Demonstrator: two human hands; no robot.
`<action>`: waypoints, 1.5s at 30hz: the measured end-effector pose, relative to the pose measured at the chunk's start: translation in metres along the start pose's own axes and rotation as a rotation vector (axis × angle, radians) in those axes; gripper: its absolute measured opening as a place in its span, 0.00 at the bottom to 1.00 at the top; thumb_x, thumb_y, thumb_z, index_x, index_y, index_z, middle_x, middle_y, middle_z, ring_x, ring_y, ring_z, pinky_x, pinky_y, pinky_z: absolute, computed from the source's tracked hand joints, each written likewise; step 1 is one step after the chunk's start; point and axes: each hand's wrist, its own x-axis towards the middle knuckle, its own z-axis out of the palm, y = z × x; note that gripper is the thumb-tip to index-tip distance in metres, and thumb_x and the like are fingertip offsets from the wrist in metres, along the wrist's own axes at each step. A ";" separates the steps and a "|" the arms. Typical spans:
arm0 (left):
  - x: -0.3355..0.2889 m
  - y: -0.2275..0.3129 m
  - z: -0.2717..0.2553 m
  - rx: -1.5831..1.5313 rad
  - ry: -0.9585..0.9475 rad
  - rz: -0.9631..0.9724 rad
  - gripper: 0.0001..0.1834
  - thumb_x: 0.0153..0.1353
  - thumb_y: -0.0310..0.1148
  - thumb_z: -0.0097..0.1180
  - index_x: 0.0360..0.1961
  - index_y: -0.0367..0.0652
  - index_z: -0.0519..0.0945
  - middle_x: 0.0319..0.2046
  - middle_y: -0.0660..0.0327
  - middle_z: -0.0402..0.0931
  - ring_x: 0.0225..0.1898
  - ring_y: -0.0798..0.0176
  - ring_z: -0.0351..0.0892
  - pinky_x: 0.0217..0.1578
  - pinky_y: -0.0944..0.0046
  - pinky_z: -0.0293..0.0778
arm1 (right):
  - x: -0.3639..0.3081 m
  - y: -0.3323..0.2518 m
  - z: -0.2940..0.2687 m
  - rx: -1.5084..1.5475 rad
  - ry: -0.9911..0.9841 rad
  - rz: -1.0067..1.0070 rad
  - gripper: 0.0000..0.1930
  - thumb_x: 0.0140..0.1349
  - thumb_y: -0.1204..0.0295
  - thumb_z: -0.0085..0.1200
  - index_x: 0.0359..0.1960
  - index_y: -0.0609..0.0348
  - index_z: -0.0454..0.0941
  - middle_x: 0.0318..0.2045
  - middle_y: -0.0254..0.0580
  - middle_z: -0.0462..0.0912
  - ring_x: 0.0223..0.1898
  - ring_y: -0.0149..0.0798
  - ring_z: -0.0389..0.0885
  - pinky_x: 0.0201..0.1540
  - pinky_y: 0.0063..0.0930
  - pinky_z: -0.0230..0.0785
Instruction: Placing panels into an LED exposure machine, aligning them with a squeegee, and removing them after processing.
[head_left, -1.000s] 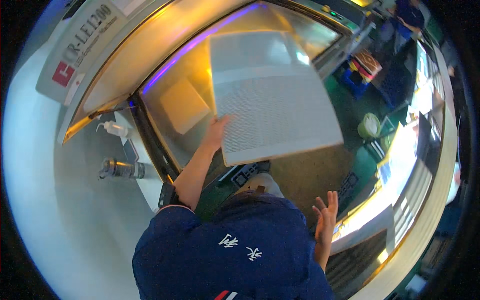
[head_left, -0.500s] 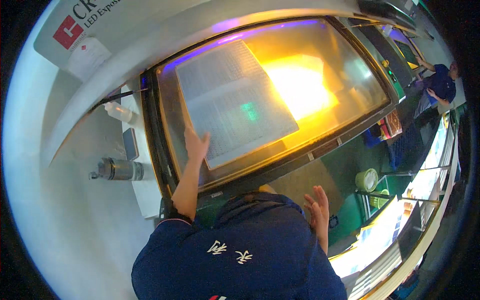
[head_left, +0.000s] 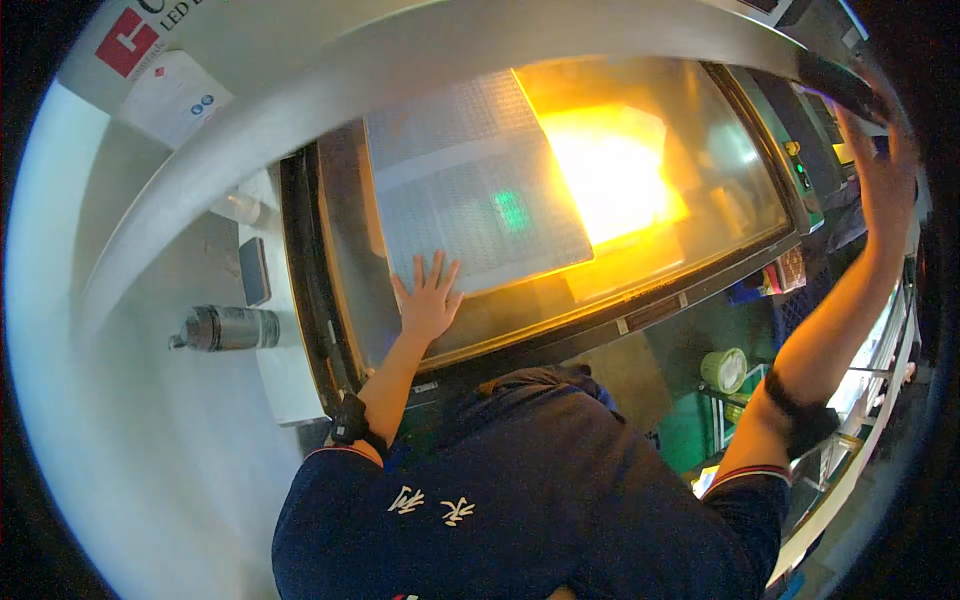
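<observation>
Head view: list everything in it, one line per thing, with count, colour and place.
Flat perforated panel: one, pale grey, lying on the glass bed, left half.
Glass bed of the machine: one, lit bright orange-yellow at its middle, centre of view.
Curved machine lid edge: one, grey, arching above the bed.
Cylindrical metal flask: one, silver and dark, lying on the white ledge at left.
Flat dark phone-like slab: one, black, on the ledge beside the bed.
Roll of tape: one, pale green, below right of the bed.
Left hand: one, fingers spread, flat on the panel's near edge.
Right hand: one, raised to the lid's dark end at right.
</observation>
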 end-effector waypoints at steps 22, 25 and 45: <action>0.013 0.269 -0.140 -1.098 -0.786 0.967 0.26 0.71 0.42 0.47 0.67 0.46 0.65 0.66 0.53 0.64 0.65 0.51 0.65 0.67 0.53 0.58 | -0.380 -0.114 0.111 0.308 -1.224 0.022 0.20 0.46 0.50 0.66 0.27 0.55 0.85 0.26 0.49 0.83 0.34 0.51 0.84 0.39 0.43 0.76; 0.082 0.238 -0.092 -0.855 -0.306 0.374 0.26 0.69 0.45 0.49 0.66 0.53 0.67 0.66 0.54 0.64 0.65 0.48 0.63 0.66 0.50 0.58 | -0.402 -0.120 0.129 0.399 -1.113 -0.098 0.21 0.45 0.48 0.66 0.27 0.55 0.85 0.25 0.49 0.84 0.33 0.51 0.84 0.37 0.44 0.76; 0.118 0.210 -0.007 -0.070 -0.094 -0.503 0.34 0.67 0.56 0.42 0.72 0.63 0.56 0.75 0.63 0.42 0.74 0.39 0.37 0.65 0.24 0.34 | -0.496 -0.069 0.181 1.294 -0.985 0.018 0.06 0.51 0.70 0.60 0.31 0.53 0.82 0.33 0.42 0.83 0.36 0.48 0.81 0.40 0.37 0.75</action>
